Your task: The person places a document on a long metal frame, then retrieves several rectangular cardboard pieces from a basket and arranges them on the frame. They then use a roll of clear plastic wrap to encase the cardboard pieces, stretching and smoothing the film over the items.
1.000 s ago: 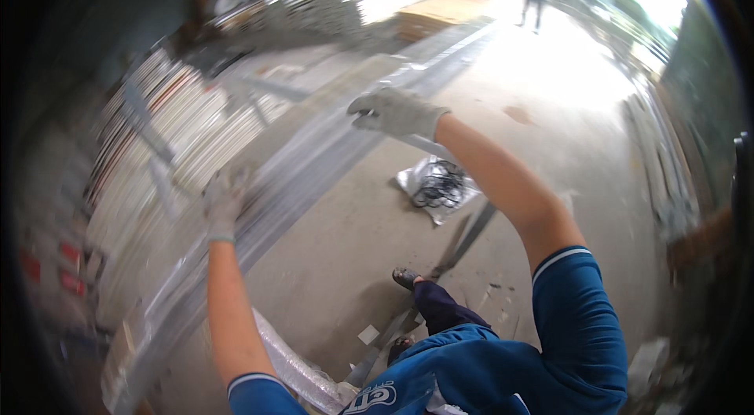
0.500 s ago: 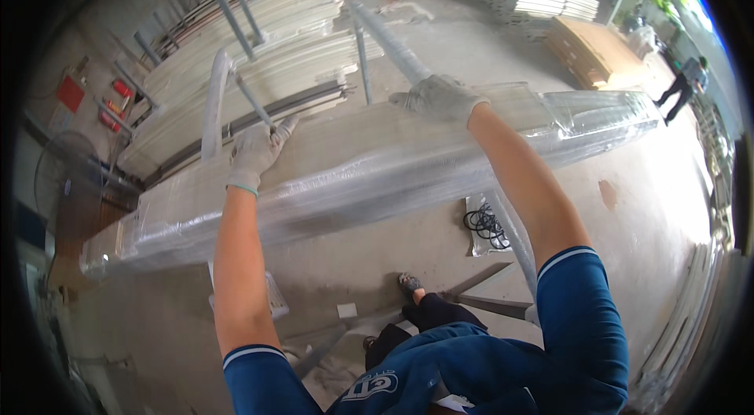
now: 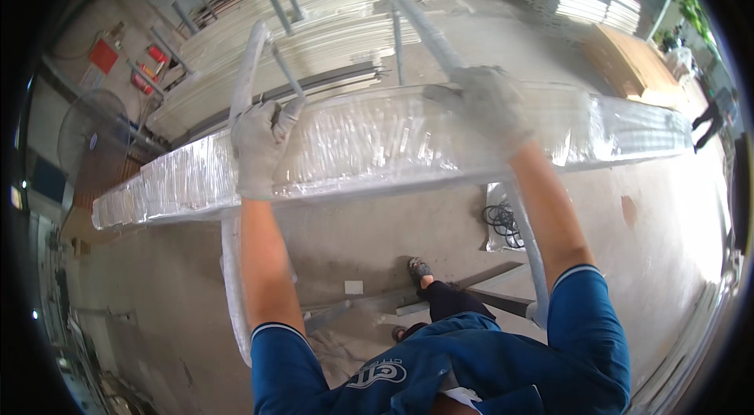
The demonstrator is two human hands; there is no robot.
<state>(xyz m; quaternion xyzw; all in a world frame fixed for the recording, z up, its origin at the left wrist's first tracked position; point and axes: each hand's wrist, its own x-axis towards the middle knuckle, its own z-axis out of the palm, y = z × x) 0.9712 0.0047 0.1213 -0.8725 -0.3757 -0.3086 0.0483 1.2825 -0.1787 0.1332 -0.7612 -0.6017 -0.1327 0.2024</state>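
Note:
A long bundle wrapped in clear, wrinkled plastic film point(image 3: 369, 140) lies crosswise in front of me on a rack with pale, film-covered arms. My left hand point(image 3: 263, 149), in a light grey work glove, is at the bundle's left part, its fingers curled at the far edge and its thumb apart. Farther right, my right hand point(image 3: 488, 107), gloved alike, is against the bundle near its far edge. Motion smears its fingers, and its thumb points left. Beyond each hand rises an upright rack post, the left one point(image 3: 250, 69) and the right one point(image 3: 424, 30).
Stacked long pale boards point(image 3: 330, 42) lie beyond, between metal posts. A standing fan point(image 3: 94, 132) and red fire extinguishers point(image 3: 149, 73) are at left. Brown flat sheets point(image 3: 632, 69) and a person point(image 3: 716, 117) are at far right. Black cable point(image 3: 503, 223) lies below the bundle.
The bundle has rolled toward me, and its wrinkled film side now faces up. My left fingers, stretched before, are now curled. The view has shifted, so the surroundings sit farther right.

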